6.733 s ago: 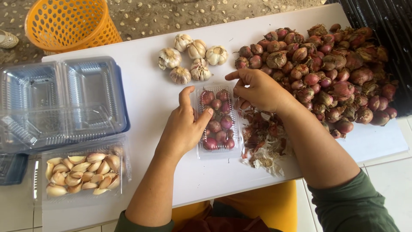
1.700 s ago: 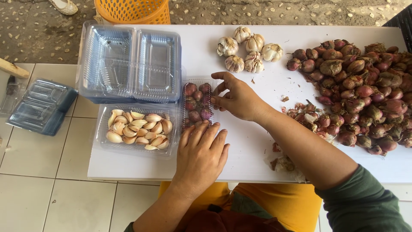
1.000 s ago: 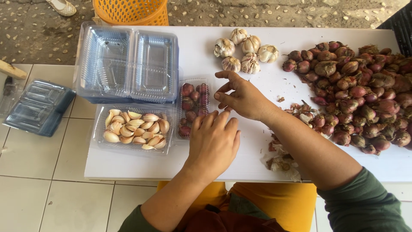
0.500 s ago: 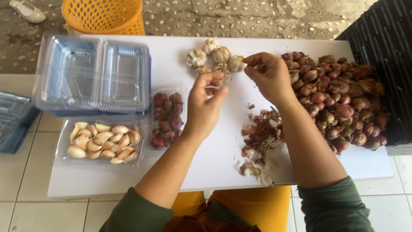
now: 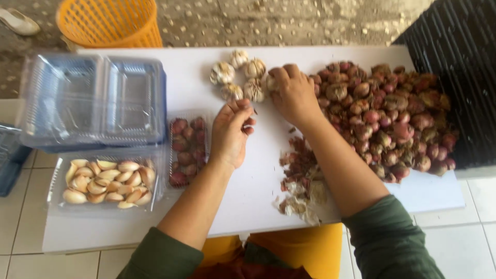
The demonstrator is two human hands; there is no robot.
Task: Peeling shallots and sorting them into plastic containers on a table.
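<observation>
White and flat, the surface (image 5: 248,206) sat on pale floor tiles, an orange basket (image 5: 111,20) at eleven o'clock on rough ground. Half a second before, the right hand (image 5: 294,95) had hovered beside the garlic bulbs (image 5: 238,77); it had now closed over the bulb at their three o'clock edge, fingers curled on it. The left hand (image 5: 231,132) had dropped back toward six o'clock, fingertips pressed together, whether on anything I cannot tell. Peeled shallots (image 5: 187,150) filled a clear tray; unpeeled ones (image 5: 387,119) lay heaped at three o'clock.

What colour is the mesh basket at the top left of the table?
The basket is orange, seen clearly in the head view.
</observation>
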